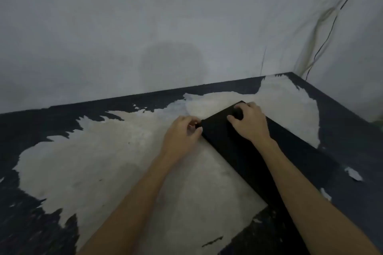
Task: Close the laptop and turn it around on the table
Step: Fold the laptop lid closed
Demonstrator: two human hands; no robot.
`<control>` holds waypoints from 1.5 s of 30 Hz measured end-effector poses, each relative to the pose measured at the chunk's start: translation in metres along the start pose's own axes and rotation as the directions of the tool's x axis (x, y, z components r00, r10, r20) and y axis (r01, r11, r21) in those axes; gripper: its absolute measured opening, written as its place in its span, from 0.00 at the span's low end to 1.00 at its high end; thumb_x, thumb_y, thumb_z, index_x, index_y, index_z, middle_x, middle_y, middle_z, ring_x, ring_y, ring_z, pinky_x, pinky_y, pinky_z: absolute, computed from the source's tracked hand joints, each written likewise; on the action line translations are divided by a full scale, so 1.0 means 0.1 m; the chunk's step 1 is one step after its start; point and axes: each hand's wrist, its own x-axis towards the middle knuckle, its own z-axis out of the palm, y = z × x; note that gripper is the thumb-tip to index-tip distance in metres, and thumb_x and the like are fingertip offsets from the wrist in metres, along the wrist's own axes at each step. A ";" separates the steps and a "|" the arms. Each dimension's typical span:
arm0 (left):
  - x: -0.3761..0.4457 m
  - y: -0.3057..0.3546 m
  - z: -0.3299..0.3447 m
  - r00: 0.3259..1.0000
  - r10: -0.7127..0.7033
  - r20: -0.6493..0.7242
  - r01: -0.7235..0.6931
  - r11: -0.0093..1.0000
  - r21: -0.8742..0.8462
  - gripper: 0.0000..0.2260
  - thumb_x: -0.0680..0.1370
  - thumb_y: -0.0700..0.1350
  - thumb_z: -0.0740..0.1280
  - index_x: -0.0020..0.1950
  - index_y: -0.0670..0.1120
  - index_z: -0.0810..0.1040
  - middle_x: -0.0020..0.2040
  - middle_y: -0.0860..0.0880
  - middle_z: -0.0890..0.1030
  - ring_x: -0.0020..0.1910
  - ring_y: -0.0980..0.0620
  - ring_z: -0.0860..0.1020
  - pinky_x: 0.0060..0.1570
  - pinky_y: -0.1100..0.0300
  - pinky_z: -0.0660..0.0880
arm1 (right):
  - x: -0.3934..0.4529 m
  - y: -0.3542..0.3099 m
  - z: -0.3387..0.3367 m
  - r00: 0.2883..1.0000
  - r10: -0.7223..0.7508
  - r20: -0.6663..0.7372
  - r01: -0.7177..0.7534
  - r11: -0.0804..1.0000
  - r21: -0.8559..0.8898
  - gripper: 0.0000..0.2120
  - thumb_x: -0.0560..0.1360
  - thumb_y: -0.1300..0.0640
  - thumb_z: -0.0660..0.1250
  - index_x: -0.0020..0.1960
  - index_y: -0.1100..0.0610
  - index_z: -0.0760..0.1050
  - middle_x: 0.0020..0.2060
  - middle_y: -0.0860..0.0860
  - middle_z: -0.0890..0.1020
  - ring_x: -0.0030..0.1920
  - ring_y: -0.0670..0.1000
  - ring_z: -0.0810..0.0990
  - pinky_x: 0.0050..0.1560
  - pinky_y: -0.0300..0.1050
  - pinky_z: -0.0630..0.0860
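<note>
A black laptop lies closed and flat on the table, set at a slant with one corner pointing to the far wall. My left hand pinches the laptop's left corner between thumb and fingers. My right hand rests on the lid near the far corner, fingers curled over its far edge. My right forearm hides part of the lid's near right side.
The table top is dark with a large pale patch where the surface has peeled. Pale walls close it in at the back and right. Cables hang down the wall in the far right corner.
</note>
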 end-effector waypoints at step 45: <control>0.21 0.73 0.75 0.720 -0.674 0.165 0.427 0.243 -0.871 0.09 0.80 0.53 0.72 0.57 0.53 0.76 0.58 0.48 0.85 0.56 0.48 0.84 0.58 0.47 0.82 | 0.41 0.28 -0.26 0.946 0.321 -0.039 -0.313 0.939 0.141 0.23 0.77 0.34 0.65 0.53 0.54 0.70 0.45 0.51 0.78 0.43 0.54 0.75 0.43 0.48 0.65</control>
